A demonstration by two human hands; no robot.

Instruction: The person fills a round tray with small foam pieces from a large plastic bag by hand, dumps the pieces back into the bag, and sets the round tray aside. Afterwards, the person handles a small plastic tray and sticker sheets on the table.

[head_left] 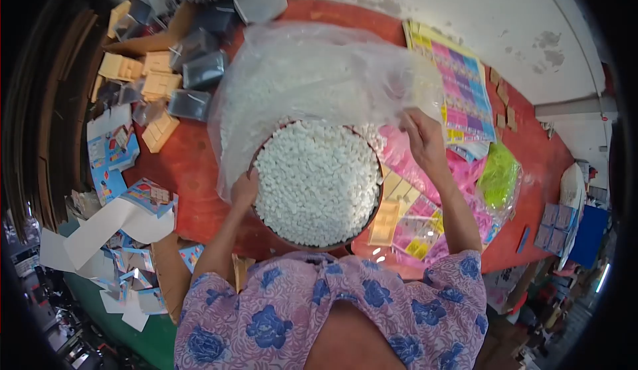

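Both hands, left hand [244, 187] and right hand [420, 134], pinch the clear plastic bag [312, 78] shut-fisted; a slip could spill small white pellets [312, 181] past the round brown bowl [292, 242].

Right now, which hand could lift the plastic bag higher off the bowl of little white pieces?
Probably the right hand. It already pinches the plastic bag's edge up above the bowl. The left hand sits low at the bowl's rim, under the bag's fold.

White pellets [316, 181] fill a brown bowl [312, 242] on the red table [193, 171]; blue-flowered pink blouse [332, 310].
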